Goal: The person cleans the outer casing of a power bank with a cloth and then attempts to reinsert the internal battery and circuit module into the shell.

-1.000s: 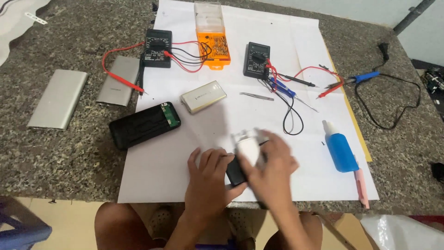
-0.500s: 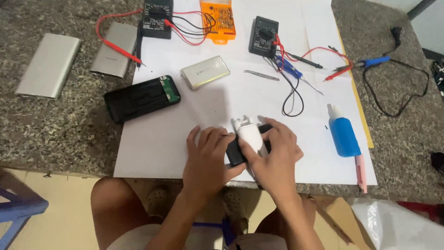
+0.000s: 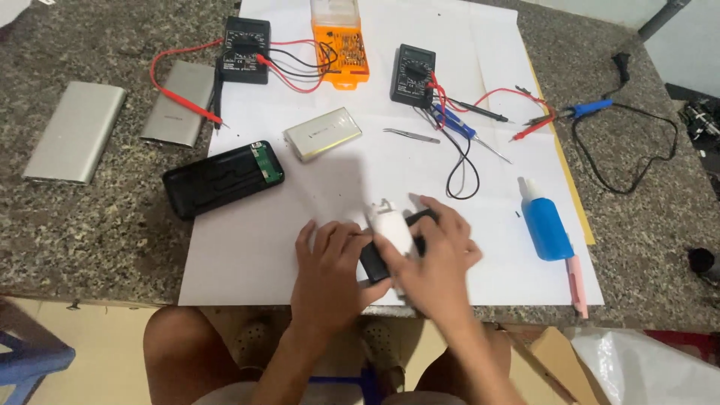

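Near the white paper sheet's (image 3: 300, 247) front edge, left hand (image 3: 330, 274) and right hand (image 3: 435, 259) together clasp a small white plug-like piece (image 3: 390, 229) on a black casing (image 3: 373, 264), with a black power bank shell (image 3: 223, 178) at ten o'clock and a blue bottle (image 3: 545, 225) at three o'clock.

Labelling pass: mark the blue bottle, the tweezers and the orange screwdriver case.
blue bottle (image 3: 546, 232), head view, middle of its body
tweezers (image 3: 412, 136), head view, mid-length of the arms
orange screwdriver case (image 3: 340, 45), head view, centre of the lid
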